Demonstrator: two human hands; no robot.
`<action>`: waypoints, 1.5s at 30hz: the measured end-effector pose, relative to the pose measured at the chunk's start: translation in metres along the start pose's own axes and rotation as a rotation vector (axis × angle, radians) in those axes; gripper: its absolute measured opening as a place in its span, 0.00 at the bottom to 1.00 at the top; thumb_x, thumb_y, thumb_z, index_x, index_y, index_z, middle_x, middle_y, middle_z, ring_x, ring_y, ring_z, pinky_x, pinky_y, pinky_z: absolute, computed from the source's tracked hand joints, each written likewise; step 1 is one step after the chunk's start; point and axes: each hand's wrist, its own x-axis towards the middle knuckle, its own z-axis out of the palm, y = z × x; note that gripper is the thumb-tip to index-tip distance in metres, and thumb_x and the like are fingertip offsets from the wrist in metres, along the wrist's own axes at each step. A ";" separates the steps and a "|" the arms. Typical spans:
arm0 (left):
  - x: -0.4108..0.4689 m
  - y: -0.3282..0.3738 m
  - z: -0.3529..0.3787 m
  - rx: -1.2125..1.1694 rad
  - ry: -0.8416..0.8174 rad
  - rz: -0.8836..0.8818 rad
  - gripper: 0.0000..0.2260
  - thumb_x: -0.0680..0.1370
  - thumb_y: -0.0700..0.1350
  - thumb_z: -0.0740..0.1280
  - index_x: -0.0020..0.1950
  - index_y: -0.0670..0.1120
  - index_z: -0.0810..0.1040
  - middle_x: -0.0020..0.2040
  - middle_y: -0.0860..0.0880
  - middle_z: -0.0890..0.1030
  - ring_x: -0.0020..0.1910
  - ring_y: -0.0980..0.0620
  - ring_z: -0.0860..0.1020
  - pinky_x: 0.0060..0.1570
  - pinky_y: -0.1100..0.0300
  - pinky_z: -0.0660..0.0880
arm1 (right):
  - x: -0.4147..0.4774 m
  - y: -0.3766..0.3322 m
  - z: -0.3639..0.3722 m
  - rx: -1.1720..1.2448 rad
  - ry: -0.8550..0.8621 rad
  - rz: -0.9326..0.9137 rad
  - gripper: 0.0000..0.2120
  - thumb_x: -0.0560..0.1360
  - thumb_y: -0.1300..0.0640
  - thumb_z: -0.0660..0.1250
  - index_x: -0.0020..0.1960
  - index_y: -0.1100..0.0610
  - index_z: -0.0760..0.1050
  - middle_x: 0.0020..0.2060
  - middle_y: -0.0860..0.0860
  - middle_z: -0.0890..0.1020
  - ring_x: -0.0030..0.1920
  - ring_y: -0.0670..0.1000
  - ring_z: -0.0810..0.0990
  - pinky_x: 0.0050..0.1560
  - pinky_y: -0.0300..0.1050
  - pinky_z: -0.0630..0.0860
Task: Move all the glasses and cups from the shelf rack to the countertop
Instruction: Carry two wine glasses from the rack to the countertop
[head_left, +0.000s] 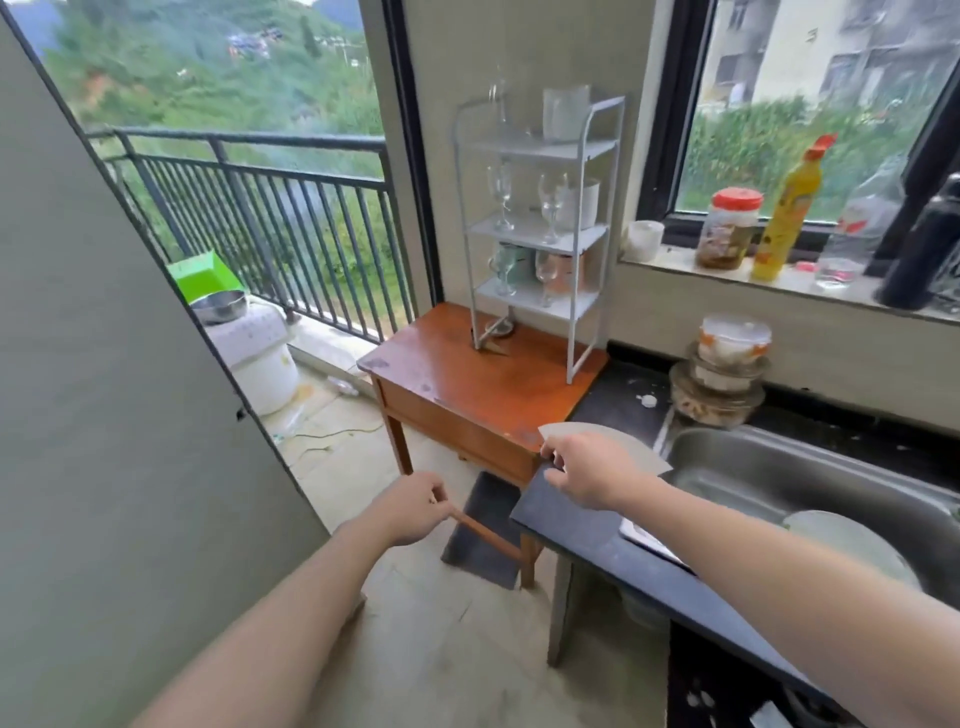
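Still untouched, the glasses (551, 203) and cups stand on the shelf rack (540, 228), well beyond both hands. Right hand (584, 470) pinches a pale card at the tabletop (582, 525) edge; left hand (415, 506) hangs loosely curled, empty. Best drop the card first, then lift stemware by the stems.

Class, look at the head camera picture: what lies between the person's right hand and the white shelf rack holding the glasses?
In the head view, only the bare top of the wooden table lies between the right hand and the shelf rack.

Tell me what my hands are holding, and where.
The right hand pinches a pale flat sheet at its near edge; the left hand looks empty.
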 end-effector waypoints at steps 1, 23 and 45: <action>0.016 -0.009 -0.010 -0.015 0.007 -0.002 0.05 0.77 0.49 0.65 0.46 0.48 0.77 0.42 0.51 0.78 0.41 0.54 0.76 0.35 0.62 0.69 | 0.021 -0.004 0.000 0.005 -0.022 0.019 0.12 0.75 0.46 0.63 0.57 0.47 0.74 0.48 0.49 0.82 0.44 0.53 0.83 0.43 0.47 0.79; 0.366 0.039 -0.229 -0.437 0.043 0.257 0.06 0.77 0.43 0.65 0.43 0.42 0.79 0.38 0.43 0.80 0.37 0.48 0.78 0.38 0.55 0.76 | 0.369 0.041 -0.105 0.549 0.613 0.517 0.26 0.75 0.52 0.67 0.71 0.54 0.66 0.53 0.49 0.78 0.54 0.54 0.78 0.52 0.48 0.72; 0.586 0.138 -0.286 -0.943 -0.097 0.391 0.26 0.70 0.50 0.76 0.64 0.48 0.70 0.55 0.45 0.80 0.48 0.50 0.80 0.49 0.56 0.74 | 0.486 0.095 -0.129 1.030 1.020 0.679 0.33 0.68 0.48 0.78 0.67 0.50 0.66 0.47 0.48 0.80 0.47 0.50 0.82 0.53 0.52 0.80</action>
